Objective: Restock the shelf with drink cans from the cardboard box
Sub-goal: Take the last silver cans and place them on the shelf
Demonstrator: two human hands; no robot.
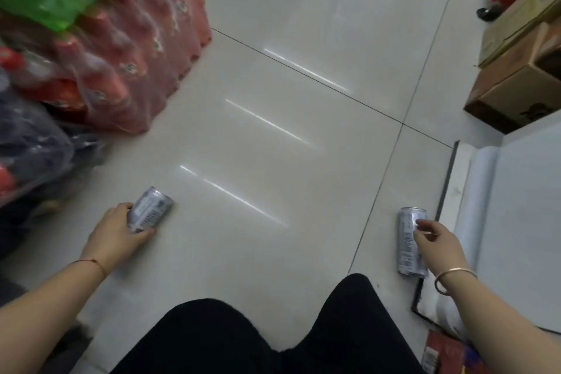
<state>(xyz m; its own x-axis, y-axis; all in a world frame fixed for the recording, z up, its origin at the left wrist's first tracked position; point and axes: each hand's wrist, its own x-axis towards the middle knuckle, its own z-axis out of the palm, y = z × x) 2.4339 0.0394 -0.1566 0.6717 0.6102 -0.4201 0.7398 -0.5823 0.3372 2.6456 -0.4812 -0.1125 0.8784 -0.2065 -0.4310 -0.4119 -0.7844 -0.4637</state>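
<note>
Over the pale glossy tiled floor we go, a can in each hand and both held clear of the tiles. Our left hand grips the left silver metal drink can, thumb along the near side and the other fingers curled round the far side. Its long axis leans up and to the right in view, with one rim facing away from us. Our right hand pinches the right silver metal drink can with bent fingers on its upper half. That can's axis runs almost straight away from us, far rim forward. The blur won't let us tell which end is the top.

The brown cardboard boxes sit well apart at upper right, and shrink-wrapped packs of red bottles crowd the left. The white flat panel just beside our right hand may be the shelf, but we can't say.

The carry looks to be the step in hand. We'd firm up that lighter right pinch, then turn each can upright before setting it down.
</note>
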